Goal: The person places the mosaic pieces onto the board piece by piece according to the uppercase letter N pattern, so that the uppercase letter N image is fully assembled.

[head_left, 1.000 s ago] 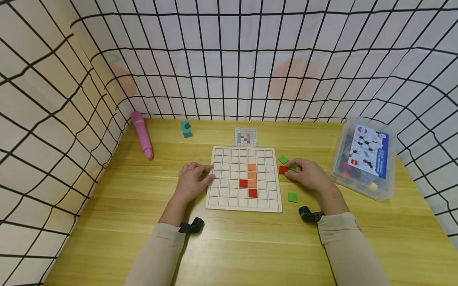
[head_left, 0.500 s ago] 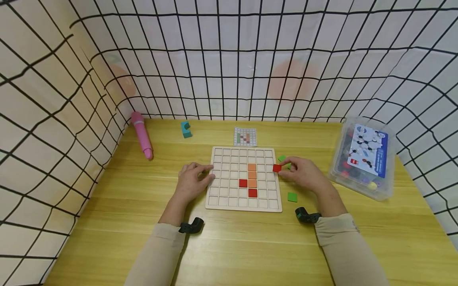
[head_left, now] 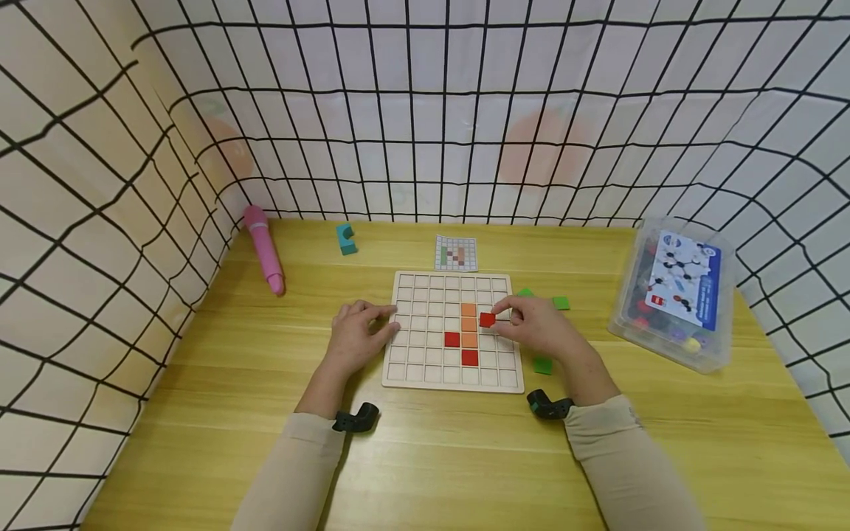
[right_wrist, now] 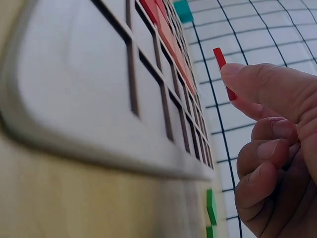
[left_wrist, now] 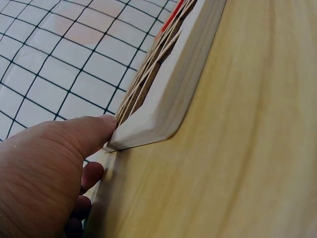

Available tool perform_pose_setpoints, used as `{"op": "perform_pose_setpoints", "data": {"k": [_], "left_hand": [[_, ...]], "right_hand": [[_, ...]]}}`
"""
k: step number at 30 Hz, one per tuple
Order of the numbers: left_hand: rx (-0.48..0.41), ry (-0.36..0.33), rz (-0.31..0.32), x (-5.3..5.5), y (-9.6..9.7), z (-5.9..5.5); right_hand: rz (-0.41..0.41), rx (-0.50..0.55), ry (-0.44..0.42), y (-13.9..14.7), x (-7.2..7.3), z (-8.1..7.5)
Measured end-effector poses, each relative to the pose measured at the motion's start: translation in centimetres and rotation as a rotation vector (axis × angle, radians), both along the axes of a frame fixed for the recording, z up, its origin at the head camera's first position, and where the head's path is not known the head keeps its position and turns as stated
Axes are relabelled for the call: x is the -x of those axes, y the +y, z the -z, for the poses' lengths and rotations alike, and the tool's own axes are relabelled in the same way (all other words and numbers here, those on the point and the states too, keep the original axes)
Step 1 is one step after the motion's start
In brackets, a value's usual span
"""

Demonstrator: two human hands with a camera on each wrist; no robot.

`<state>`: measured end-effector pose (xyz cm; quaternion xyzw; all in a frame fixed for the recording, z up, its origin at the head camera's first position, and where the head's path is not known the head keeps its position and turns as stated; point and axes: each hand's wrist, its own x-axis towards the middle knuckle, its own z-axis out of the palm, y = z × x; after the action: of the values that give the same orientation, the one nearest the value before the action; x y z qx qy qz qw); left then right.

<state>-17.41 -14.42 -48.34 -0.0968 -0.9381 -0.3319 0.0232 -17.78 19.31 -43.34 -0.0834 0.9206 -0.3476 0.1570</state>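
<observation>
A square wooden grid board (head_left: 425, 377) lies in the middle of the table in the head view. Along its left edge, the thumb and forefinger of my left hand (head_left: 357, 336) touch the rim; the left wrist view shows the thumb (left_wrist: 91, 131) against the board's side. My right hand (head_left: 543, 332) pinches a red square tile (head_left: 488, 320) between thumb and forefinger, above the right part of the board. In the right wrist view that tile (right_wrist: 218, 55) appears edge-on, off the grid. Orange tiles (head_left: 468, 324) stand in one column, with red tiles (head_left: 469, 358) below and beside them.
Green tiles (head_left: 561, 303) lie right of the board, some partly behind my right hand. A small pattern card (head_left: 456, 254) sits beyond the board. Further out are a teal block (head_left: 345, 240), a pink microphone-shaped object (head_left: 264, 251) and a lidded clear plastic box (head_left: 674, 295).
My right hand has carried the red tile leftward from beside the green tiles to above the board. My left hand has stayed at the board's left edge.
</observation>
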Motion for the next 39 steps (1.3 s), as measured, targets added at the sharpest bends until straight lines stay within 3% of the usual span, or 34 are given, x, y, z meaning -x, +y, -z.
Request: {"op": "perform_pose_setpoints", "data": {"k": [12, 20, 39], "left_hand": [[-0.009, 0.001, 0.007, -0.1, 0.0, 0.0], [-0.006, -0.003, 0.003, 0.0, 0.0, 0.0], [0.003, -0.001, -0.002, -0.1, 0.0, -0.3]], "right_hand": [[-0.069, 0.032, 0.002, -3.0, -0.4, 1.0], [-0.124, -0.014, 0.083, -4.8, -0.2, 1.3], [-0.075, -0.152, 0.13, -8.4, 0.5, 0.8]]}}
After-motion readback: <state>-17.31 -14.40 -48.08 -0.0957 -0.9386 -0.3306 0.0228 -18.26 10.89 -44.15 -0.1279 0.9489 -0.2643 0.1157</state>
